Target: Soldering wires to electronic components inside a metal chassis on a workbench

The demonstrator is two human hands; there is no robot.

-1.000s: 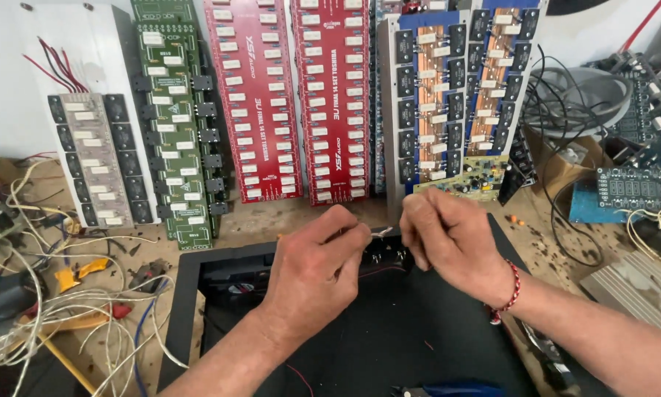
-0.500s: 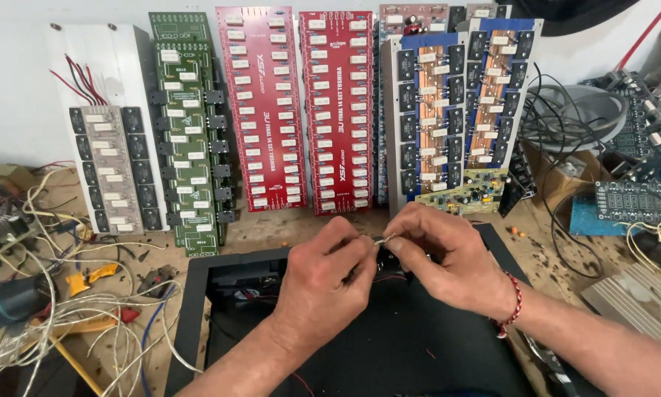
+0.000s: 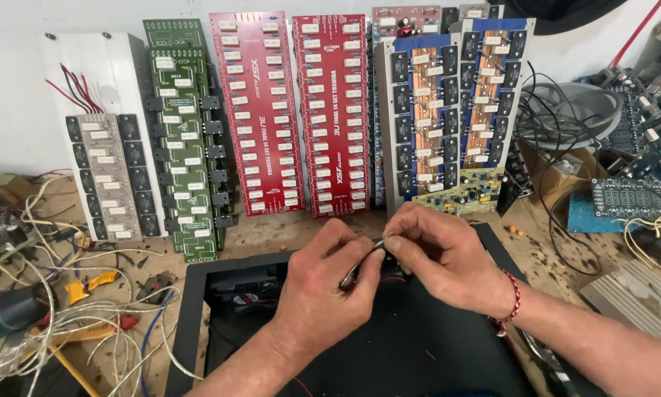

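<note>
From the head view I see my left hand (image 3: 323,290) and right hand (image 3: 448,257) meeting over the open black chassis (image 3: 191,309). The fingers of both are pinched on a thin metal tool or lead (image 3: 361,263), which slants between them, probably so the tip stays steady above the chassis's far edge. I can't tell exactly what it is. Red circuit boards (image 3: 294,110), a green board (image 3: 187,140) and blue-framed boards (image 3: 455,103) lean upright against the wall behind, well apart from my hands. Loose wires (image 3: 58,323) sprawl at left.
</note>
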